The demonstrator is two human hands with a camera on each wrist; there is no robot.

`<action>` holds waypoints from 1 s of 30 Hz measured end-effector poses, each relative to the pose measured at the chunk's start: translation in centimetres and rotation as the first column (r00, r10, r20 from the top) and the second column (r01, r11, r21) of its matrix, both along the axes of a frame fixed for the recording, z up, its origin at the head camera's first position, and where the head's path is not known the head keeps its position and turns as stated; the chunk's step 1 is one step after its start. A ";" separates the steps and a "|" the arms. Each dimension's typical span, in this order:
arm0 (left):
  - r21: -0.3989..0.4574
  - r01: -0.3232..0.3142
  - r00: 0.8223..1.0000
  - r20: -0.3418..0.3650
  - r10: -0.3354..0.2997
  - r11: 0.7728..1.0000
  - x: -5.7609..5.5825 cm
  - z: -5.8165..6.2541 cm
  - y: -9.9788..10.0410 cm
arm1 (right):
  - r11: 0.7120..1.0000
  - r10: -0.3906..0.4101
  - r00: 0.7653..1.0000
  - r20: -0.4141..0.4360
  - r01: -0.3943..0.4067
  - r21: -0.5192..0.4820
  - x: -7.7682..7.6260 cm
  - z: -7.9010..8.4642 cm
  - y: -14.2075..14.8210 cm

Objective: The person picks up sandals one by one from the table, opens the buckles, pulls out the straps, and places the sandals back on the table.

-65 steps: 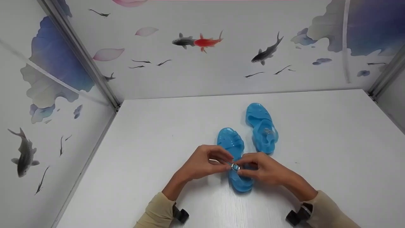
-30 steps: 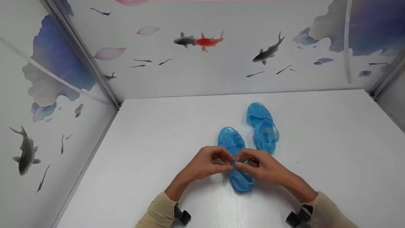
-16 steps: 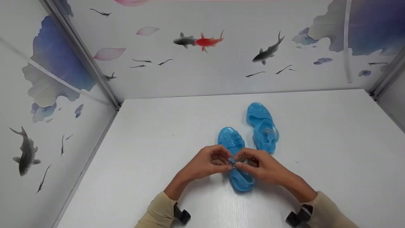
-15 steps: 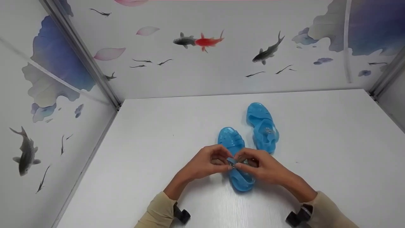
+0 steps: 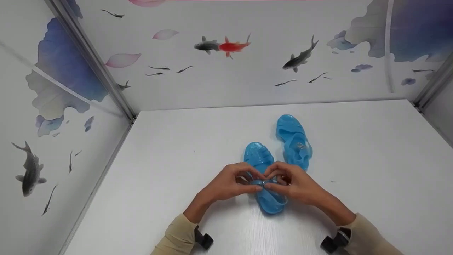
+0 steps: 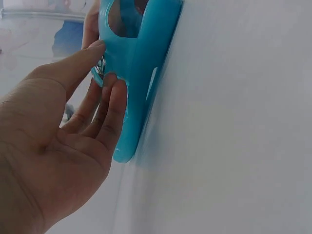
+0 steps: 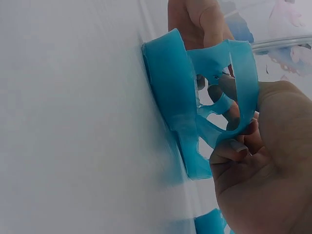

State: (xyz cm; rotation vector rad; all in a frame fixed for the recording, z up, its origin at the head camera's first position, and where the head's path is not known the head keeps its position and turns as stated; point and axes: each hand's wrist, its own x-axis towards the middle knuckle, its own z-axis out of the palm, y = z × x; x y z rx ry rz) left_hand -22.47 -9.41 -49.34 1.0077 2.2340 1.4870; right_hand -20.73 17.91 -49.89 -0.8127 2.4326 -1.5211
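Note:
A translucent blue jelly sandal (image 5: 258, 154) lies on the white table, toe pointing away, its middle partly covered by both hands. Over its ankle strap my left hand (image 5: 230, 182) and right hand (image 5: 299, 184) meet, thumbs and index fingers almost touching around a small metal buckle (image 5: 263, 182). In the left wrist view, the left thumb and fingers pinch the strap by the silvery buckle (image 6: 101, 65). The right wrist view has my right fingers pinching the ankle strap (image 7: 243, 80), some reaching through the sandal's opening. The fingertips hide much of the buckle.
The matching blue sandal (image 5: 289, 125) lies behind and to the right, its own buckle (image 5: 300, 145) visible. Behind the white table (image 5: 177, 141) stands a wall panel (image 5: 244, 85) painted with fish; another panel (image 5: 21, 117) rises on the left.
The buckle stood up plainly between the fingers at first; the blue strap end then showed upright above it and now lies lower, toward the left hand. The right fingers have shifted slightly up.

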 end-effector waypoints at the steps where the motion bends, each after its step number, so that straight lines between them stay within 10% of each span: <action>1: -0.007 -0.003 1.000 -0.003 0.003 1.000 0.0 0.0 0.0 | 1.000 -0.002 1.000 0.004 0.002 -0.004 0.0 0.0 0.0; 30: -0.147 0.023 1.000 0.019 -0.020 0.989 -0.4 0.2 -0.3 | 0.999 -0.003 1.000 -0.009 0.003 0.042 0.2 0.1 -0.3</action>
